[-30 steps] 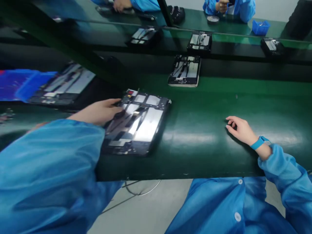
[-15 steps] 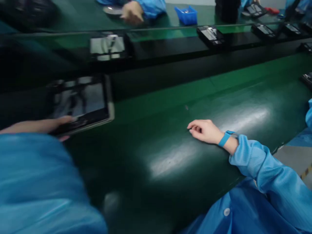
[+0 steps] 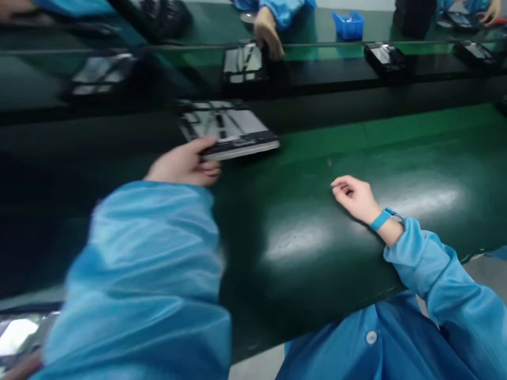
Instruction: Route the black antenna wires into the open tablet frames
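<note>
Out to the left, my left hand [image 3: 184,164] grips the near left corner of a flat tablet-like device [image 3: 253,126], thumb on top and fingers curled at its edge. The device is tilted slightly, with whitish panels crossed by dark strips and a pale side edge; motion blurs the finer parts. My right hand [image 3: 356,199] rests on the green tabletop [image 3: 285,200], its fingers curled in towards the thumb. Whatever may lie between those fingertips is too small to make out. A blue band [image 3: 381,218] circles my right wrist.
Behind the table runs a dark conveyor strip [image 3: 325,92] carrying similar devices [image 3: 243,66]. A co-worker's hand [image 3: 268,32] reaches over one of them. Further back stand a blue bin [image 3: 348,25] and a black object [image 3: 415,18]. Another device [image 3: 18,335] shows at lower left.
My left hand has moved with the tablet-like device to the right in view. The view has swung left. The co-worker's hand has come down to a device on the strip.
</note>
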Action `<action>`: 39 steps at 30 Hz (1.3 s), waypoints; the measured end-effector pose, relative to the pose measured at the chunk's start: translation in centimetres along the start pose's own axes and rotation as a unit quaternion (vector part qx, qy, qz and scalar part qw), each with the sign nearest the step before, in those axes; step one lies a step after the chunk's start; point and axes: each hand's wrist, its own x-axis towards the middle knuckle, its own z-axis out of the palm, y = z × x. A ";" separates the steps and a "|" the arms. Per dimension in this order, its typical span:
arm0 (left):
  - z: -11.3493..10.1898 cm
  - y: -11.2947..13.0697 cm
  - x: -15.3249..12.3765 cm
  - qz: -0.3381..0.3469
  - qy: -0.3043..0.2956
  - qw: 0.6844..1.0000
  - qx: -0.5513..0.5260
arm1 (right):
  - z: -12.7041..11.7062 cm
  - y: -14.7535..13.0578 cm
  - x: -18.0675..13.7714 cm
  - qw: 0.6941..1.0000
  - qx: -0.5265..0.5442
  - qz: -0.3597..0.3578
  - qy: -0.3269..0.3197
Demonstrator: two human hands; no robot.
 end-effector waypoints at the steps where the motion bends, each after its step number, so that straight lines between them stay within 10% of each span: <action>1: 1.0 -0.8 -1.3 -0.023 0.006 0.999 -0.047 | -0.1 0.4 0.2 0.999 0.025 0.003 0.046; 7: 7.5 -8.2 -12.0 -0.128 -0.060 0.968 -0.207 | -1.9 1.7 1.9 0.975 0.047 0.002 0.217; 15: 9.3 -14.7 -20.5 -0.092 -0.232 0.968 -0.009 | -3.7 0.7 1.8 0.993 -0.096 -0.005 0.069; 19: 8.5 -13.3 -21.6 0.019 -0.111 0.953 0.281 | -3.5 -0.6 1.7 0.975 -0.219 -0.039 0.006; 22: 9.1 -11.2 -21.5 0.126 -0.020 0.877 0.464 | -3.1 -1.8 2.7 0.967 -0.246 -0.042 -0.042; 29: 12.2 -7.0 -19.1 0.185 -0.093 0.765 0.610 | -0.4 -4.2 5.4 0.938 -0.330 0.004 -0.105; 35: 12.1 -7.0 -18.7 0.171 -0.119 0.777 0.594 | 2.4 -5.6 6.3 0.914 -0.391 0.040 -0.105; 39: 10.2 -9.3 -18.4 0.176 -0.077 0.844 0.500 | 2.2 -5.9 5.7 0.935 -0.340 -0.016 -0.097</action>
